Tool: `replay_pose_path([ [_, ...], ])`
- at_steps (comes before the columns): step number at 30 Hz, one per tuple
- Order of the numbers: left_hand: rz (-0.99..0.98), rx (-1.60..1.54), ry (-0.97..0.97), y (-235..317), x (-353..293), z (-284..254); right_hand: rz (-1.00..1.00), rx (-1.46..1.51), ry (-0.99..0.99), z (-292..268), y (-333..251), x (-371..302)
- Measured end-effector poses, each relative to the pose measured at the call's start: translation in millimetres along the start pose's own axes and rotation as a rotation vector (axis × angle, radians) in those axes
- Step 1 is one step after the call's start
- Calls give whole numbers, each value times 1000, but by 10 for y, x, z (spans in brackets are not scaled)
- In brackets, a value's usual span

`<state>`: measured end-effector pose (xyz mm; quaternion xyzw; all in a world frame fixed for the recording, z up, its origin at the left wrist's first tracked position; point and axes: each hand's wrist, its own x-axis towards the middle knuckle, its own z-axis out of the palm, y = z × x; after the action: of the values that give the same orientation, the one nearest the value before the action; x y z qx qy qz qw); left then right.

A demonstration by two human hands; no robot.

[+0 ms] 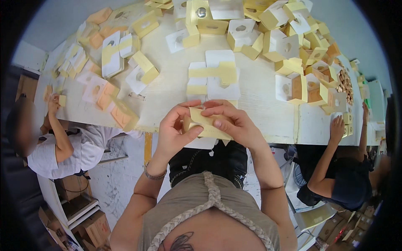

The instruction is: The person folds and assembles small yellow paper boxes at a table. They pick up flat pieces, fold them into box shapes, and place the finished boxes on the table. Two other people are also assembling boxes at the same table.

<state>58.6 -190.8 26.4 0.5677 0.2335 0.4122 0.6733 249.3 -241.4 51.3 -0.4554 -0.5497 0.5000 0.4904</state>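
Note:
Between my two hands, at the near edge of the table, is a pale yellow cardboard box [205, 122], partly folded, its flap standing up. My left hand [180, 123] grips its left side, thumb pressed along the near face. On the other side my right hand [232, 121] holds the card, with the thumb on top and the fingers curled over the far edge. The fingers hide much of the box's far side. Just beyond my hands lie stacked flat box blanks [213, 77], white and pale yellow.
Many folded boxes [289, 46] with round cutouts are heaped at the far right. More boxes [144, 69] and blanks lie left on the table [167, 90]. Small copper-coloured pieces [345, 85] are piled at the right. Co-workers sit at the left [75, 146] and right [339, 180].

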Motion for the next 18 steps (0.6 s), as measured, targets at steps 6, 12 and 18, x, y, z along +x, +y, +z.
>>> replay_pose_path([
  [6,-59,-42,-35,41,-71,-4,236,-2,-13,-98,-127,-80],
  [12,9,88,-20,50,-49,98,210,51,73,-38,-59,-108],
  [18,136,236,26,-22,-22,45,-56,-131,120,133,59,-214],
])
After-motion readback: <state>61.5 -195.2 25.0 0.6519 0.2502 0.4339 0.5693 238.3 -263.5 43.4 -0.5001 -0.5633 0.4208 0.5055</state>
